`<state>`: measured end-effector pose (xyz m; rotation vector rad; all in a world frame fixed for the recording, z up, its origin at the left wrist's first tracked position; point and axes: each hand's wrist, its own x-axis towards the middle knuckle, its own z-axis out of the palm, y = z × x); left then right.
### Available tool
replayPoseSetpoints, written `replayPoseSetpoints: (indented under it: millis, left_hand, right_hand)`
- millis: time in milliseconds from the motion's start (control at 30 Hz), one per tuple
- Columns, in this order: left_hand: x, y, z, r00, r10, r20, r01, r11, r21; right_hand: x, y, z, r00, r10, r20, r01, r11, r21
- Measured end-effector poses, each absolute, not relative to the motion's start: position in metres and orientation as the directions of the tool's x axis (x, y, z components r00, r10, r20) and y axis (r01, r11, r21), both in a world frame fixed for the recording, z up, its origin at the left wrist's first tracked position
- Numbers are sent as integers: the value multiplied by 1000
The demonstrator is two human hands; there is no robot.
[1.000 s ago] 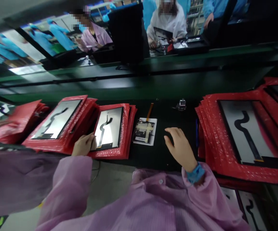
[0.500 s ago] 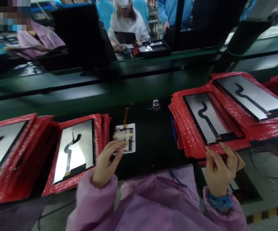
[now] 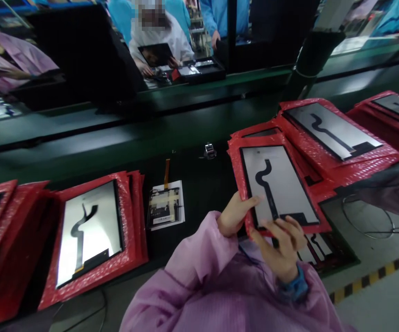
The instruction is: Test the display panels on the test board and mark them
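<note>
While the left hand (image 3: 235, 214) grips the left edge of a red bubble-wrap sleeve (image 3: 239, 170), its thumb lies over the display panel (image 3: 291, 184) on top. Right hand (image 3: 284, 249), blue band (image 3: 298, 283) at the wrist, is at the lower edge of the same panel and sleeve, fingers bent; cannot tell whether they close on it. Panel lies pale back up, with an S-curved black flex cable (image 3: 268, 198) running down to a dark strip along its lower edge.

Just behind the sleeve, more red sleeves, another panel (image 3: 261, 132) partly showing among them. Right of these, a second sleeve stack carries a panel (image 3: 334, 129) with a similar cable; a third stack (image 3: 368, 115) sits at far right. Below the surface's front edge, near the right hand, more panels (image 3: 318, 246) in a partly hidden spot.

Left of the hands, on the black surface (image 3: 199, 184): a circuit assembly (image 3: 164, 207) on white sheets, orange ribbon cable (image 3: 166, 173) pointing away from the wearer. Small metallic part (image 3: 209, 151) farther back, kind unclear. Farther left, a sleeve stack (image 3: 135, 221) topped by a panel (image 3: 92, 230), then another stack (image 3: 19, 230) at the view's edge.

Across the green divider, a person in white (image 3: 181, 39) holds a dark panel (image 3: 156, 54).
</note>
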<state>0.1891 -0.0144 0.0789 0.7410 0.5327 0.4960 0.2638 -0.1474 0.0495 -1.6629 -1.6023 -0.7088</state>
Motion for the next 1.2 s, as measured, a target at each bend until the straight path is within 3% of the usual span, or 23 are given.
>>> replayPoseSetpoints:
  millis: [100,267,467,633,733,867,967,1100,1200]
  left_hand:
    - [163,-18,84,705,616,-350,-211,654,727]
    - [84,-11,73,447,684,-576,-171,698,696]
    - [36,4,43,277,676,-683,-145,732,666]
    - [38,9,30,280,656,-700,-133,749,649]
    - [40,12,26,302,664,-684,-120,738,664]
    - [30,25,31,334,734,-591,10,624,781]
    - [11,41,45,299,846,-441,348,333,876]
    - [-2,69,62,212,977,-22,725,-142,674]
    - [6,97,57,110,975,193,833,-197,517]
  right_hand:
    - [250,-162,56,33,645,764,987,99,-127]
    - [264,-170,67,203,683,702,931,88,-355]
    - [266,-138,45,292,927,237,661,-16,-751]
    - [263,-120,20,298,949,-101,434,-229,-871]
    - [266,-113,16,313,931,-189,317,-290,-903]
    - [268,-104,20,313,927,-209,273,-299,-914]
    - [269,-96,21,296,930,-216,280,-301,-911]
    - [274,-88,16,315,925,-210,325,-313,-893]
    - [280,-87,21,313,928,-201,382,-317,-868]
